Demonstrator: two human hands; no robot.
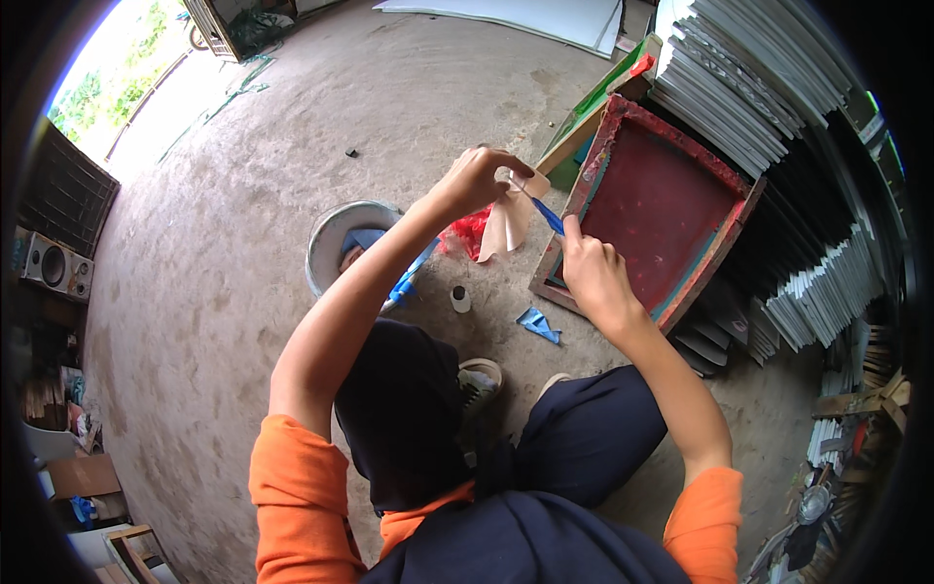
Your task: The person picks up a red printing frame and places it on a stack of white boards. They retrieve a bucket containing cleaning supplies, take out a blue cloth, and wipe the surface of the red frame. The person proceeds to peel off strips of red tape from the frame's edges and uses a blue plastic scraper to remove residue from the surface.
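My left hand is raised in front of me, its fingers pinched on the upper part of a beige sheet that hangs down. A slim blue piece runs slantwise between my two hands, its lower end in the closed fingers of my right hand. Whether it is a tool or a strip I cannot make out. To the right leans a wooden screen frame with dark red mesh, close to my right hand. Behind the beige sheet lies a crumpled red sheet.
A bucket with blue cloth in it stands left of centre. Near my shoes are a small white container and a blue scrap. Stacks of white panels line the right side. A speaker stands at the far left.
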